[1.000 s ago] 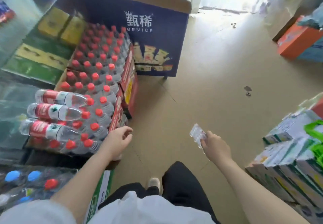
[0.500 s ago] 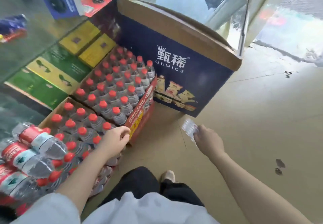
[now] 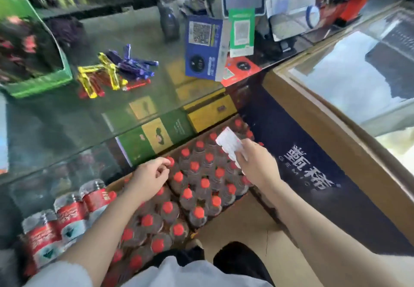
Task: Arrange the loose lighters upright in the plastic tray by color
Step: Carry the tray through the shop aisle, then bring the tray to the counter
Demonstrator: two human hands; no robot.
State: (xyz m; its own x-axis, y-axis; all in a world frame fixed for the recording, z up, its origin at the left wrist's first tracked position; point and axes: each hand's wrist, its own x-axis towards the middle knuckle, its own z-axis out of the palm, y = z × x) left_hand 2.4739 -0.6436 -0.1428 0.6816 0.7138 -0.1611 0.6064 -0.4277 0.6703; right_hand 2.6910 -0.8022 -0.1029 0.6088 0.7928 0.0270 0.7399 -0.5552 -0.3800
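Right hand (image 3: 257,163) pinched the clear plastic tray (image 3: 229,141) above the bottled water (image 3: 201,185); left hand (image 3: 150,177) hung loosely curled, holding nothing. Lighters (image 3: 114,73) lay heaped on the glass table (image 3: 67,118). Best set tray flat beside them first, then sort w/ both hands.

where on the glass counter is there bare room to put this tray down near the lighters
Bare glass lies on the near side of the lighter pile, running to the counter edge, and between the pile and the blue QR box. It is crowded left by the green box and behind the blue box. The right hand holds the plastic tray.
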